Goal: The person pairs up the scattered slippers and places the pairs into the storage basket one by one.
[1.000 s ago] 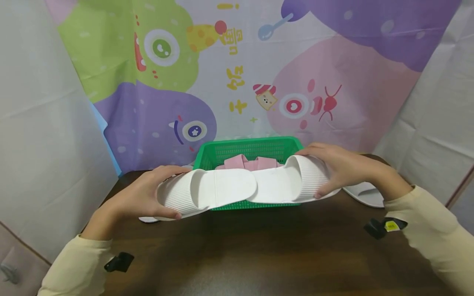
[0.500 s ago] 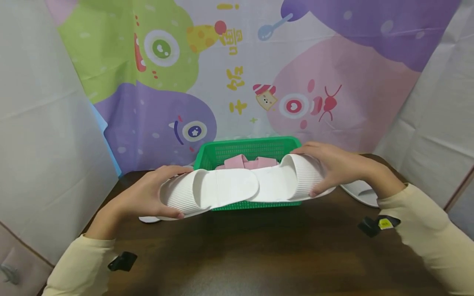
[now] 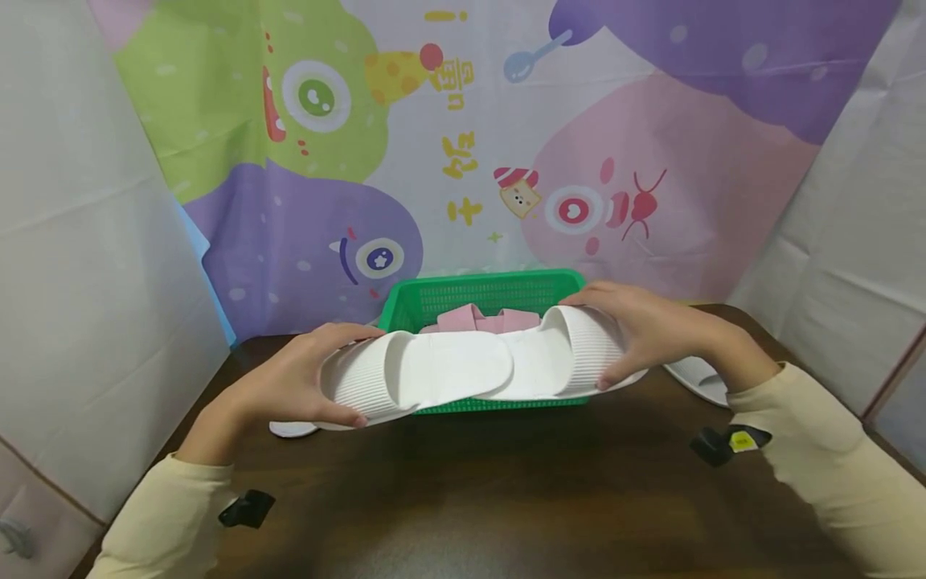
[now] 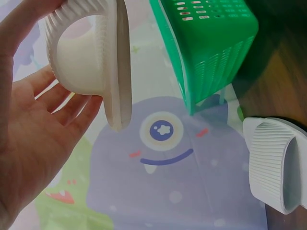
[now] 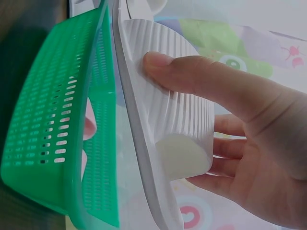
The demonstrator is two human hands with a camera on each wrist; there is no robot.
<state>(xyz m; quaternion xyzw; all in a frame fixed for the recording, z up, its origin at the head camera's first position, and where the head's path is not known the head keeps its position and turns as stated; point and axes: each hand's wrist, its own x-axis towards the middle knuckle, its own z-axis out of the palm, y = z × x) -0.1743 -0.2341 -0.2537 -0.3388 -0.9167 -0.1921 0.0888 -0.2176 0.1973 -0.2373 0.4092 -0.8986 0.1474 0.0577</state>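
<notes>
In the head view my left hand [image 3: 289,382] grips a white slipper [image 3: 452,366] by its ribbed strap. A second white slipper [image 3: 538,358] is held the same way by my right hand [image 3: 647,330], thumb across the ribs in the right wrist view. Both slippers are raised, toes outward, and the left one's heel overlaps the right one's. Behind and below them stands a green plastic basket [image 3: 499,281], its front mostly hidden. Inside the basket lie pink slippers [image 3: 488,319], only partly seen.
On the dark wooden table [image 3: 463,498], another white slipper [image 4: 273,165] lies left of the basket, and a pale slipper [image 3: 698,378] lies to the right, partly behind my right forearm. A cartoon-printed cloth [image 3: 463,153] hangs directly behind the basket.
My right hand has shifted left with its slipper, and my left hand slightly right. The two heels overlap a little more. The basket has stayed in place.
</notes>
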